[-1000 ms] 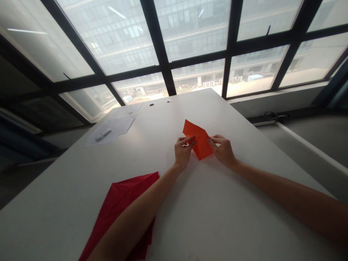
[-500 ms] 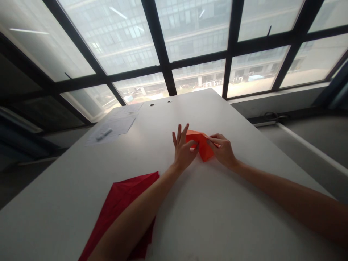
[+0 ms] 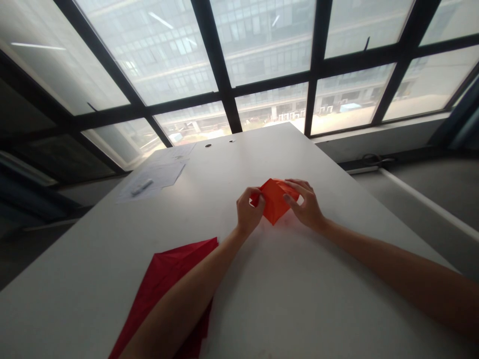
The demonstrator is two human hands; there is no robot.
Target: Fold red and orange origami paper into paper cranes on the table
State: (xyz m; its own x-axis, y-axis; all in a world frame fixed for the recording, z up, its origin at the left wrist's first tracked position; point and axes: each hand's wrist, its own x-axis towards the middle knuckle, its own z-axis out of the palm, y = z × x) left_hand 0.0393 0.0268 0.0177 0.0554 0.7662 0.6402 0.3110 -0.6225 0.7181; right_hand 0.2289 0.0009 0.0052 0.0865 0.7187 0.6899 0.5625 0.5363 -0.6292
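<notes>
A folded orange paper (image 3: 274,201) is held up between my two hands over the white table, with one corner pointing down toward me. My left hand (image 3: 250,208) pinches its left edge between thumb and curled fingers. On the right side, my right hand (image 3: 307,204) grips the paper, thumb in front and fingers along the top edge. A red sheet (image 3: 160,279) with creases lies on the table at the lower left, partly hidden under my left forearm.
The white table (image 3: 318,289) narrows toward tall windows. White papers (image 3: 164,172) lie at its far left, with a whitish marker-like object (image 3: 141,187) on them. Two small holes are near the far edge. A white pipe runs along the floor at right.
My left hand's raised fingers have curled in around the paper's left edge. The orange paper has turned and shows a broader, diamond-shaped face. My right thumb and fingers are spread wider.
</notes>
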